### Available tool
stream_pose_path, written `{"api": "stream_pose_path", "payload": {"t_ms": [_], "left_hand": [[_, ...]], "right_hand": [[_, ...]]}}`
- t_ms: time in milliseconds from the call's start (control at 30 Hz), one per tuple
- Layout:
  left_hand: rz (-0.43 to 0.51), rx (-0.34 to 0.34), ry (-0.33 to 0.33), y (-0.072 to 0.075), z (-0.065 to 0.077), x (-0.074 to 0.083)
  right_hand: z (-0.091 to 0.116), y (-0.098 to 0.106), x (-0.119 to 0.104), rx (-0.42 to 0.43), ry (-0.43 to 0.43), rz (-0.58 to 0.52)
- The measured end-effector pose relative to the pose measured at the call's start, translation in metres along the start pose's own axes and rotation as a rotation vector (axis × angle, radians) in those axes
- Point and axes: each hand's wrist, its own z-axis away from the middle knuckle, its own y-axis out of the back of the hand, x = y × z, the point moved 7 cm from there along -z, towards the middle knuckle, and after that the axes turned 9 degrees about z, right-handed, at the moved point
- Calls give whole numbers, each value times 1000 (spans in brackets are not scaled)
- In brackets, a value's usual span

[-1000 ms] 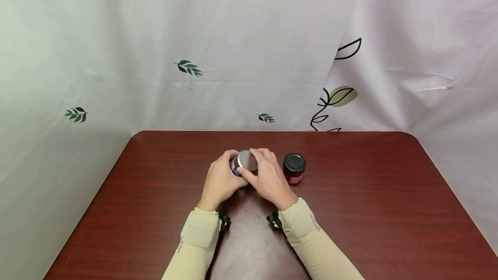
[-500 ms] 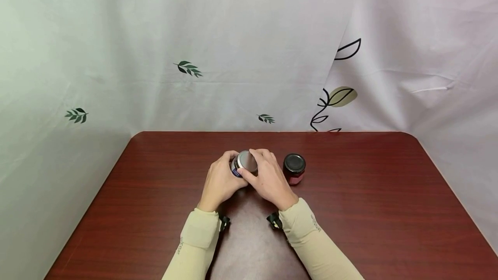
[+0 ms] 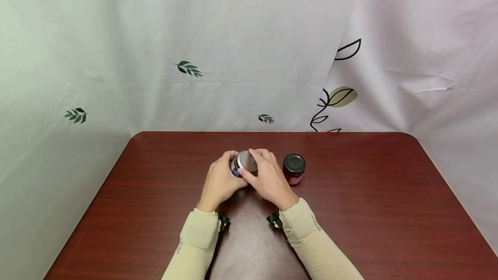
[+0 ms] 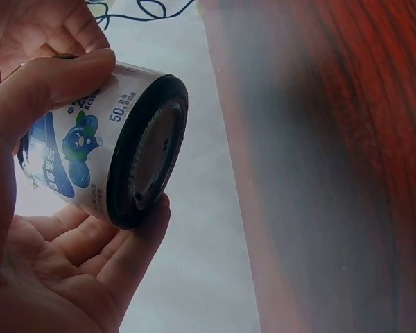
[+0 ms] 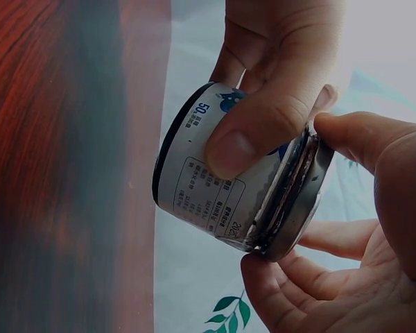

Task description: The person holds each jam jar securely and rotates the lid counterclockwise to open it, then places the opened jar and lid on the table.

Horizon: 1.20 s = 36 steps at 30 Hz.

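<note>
A glass jam jar [image 4: 90, 149] with a white label and blueberry pictures is held tilted off the table, its dark base showing in the left wrist view. My left hand [image 3: 221, 180] grips the jar body, thumb across the label and fingers wrapped beneath. My right hand [image 3: 270, 179] grips the silver lid [image 5: 301, 201], thumb on one side of the rim and fingertips on the other. The lid sits on the jar's mouth. In the head view the two hands hide most of the jar.
A second jar [image 3: 294, 164], black-lidded and dark red, stands just right of my right hand. The red-brown wooden table [image 3: 155, 198] reaches back to a pale cloth wall [image 3: 225, 98] printed with leaves. Black straps [image 3: 274, 220] show at the wrists.
</note>
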Motion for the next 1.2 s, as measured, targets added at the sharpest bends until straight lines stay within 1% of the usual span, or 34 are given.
{"api": "stream_pose_path", "payload": {"t_ms": [767, 1000, 1200], "left_hand": [[-36, -27, -50, -1, 1, 1], [-53, -46, -45, -3, 0, 1], [-48, -55, -41, -4, 0, 1]], "right_hand": [[0, -2, 0, -20, -4, 1], [0, -2, 1, -23, -5, 1], [0, -2, 1, -31, -11, 2]]}}
